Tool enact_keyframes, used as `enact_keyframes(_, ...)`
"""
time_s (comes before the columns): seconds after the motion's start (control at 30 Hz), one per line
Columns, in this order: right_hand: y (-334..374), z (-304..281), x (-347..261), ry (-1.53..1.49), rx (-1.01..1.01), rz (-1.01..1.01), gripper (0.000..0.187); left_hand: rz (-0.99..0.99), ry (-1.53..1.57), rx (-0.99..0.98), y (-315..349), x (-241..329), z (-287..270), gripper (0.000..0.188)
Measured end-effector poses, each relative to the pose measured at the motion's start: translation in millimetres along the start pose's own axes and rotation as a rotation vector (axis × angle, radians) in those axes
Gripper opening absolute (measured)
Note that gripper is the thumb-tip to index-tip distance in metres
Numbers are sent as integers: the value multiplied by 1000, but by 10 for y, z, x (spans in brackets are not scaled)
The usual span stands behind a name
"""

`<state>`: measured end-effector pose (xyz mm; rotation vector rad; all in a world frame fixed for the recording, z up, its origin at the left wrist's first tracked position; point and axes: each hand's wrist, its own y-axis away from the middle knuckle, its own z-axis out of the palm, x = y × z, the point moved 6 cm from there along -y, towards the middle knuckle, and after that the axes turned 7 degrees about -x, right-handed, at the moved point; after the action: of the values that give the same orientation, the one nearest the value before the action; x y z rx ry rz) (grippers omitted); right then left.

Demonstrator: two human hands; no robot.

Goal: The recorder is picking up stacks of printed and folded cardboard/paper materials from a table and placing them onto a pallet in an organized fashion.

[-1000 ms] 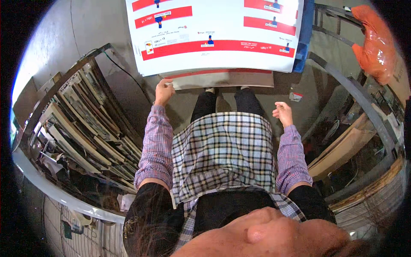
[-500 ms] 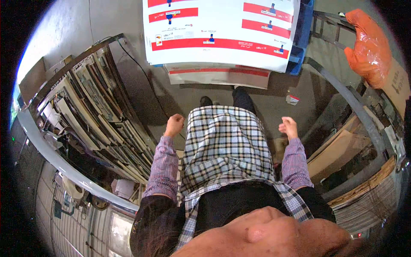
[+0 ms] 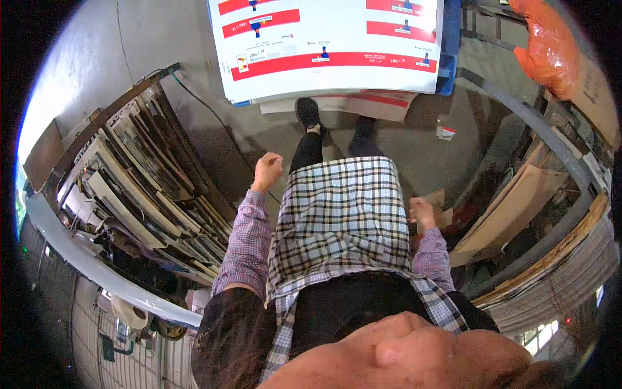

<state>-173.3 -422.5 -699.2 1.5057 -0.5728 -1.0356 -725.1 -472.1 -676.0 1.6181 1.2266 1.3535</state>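
My left hand (image 3: 267, 171) hangs in front of me as a loose fist, holding nothing, above the grey floor. My right hand (image 3: 422, 212) is drawn back beside my checked shirt, fingers curled, also with nothing in it. Ahead of my feet lies a stack of large white printed sheets (image 3: 330, 45) with red bands and small blue marks, resting on a low pallet. Neither hand touches the stack.
A slanted rack of flat boards and plates (image 3: 139, 194) stands to my left. Brown cardboard sheets (image 3: 512, 211) lean against a curved metal rail (image 3: 531, 129) on my right. An orange plastic bag (image 3: 551, 45) hangs at the upper right. Concrete floor (image 3: 214, 129) lies between.
My left hand let go of the edge of the sheet stack and both hands pulled back toward my body. I have stepped back, so the stack lies farther off.
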Motion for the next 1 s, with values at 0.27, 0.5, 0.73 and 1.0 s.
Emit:
enact_keyframes(0.27,-8,327,-817,145,121,-1,26,36,-280,157,27,-127,-520,21)
enact_keyframes(0.5,-399,-106,-1372,60,116,-11,22,-10,-339,173,-242,204,-641,27)
enact_keyframes(0.73,-1330,-488,-2060,19,198,-220,22,216,-507,384,-688,705,-946,28)
enact_keyframes(1.0,-2432,-958,-2813,621,812,-478,36,245,-622,724,-1900,828,-2089,55)
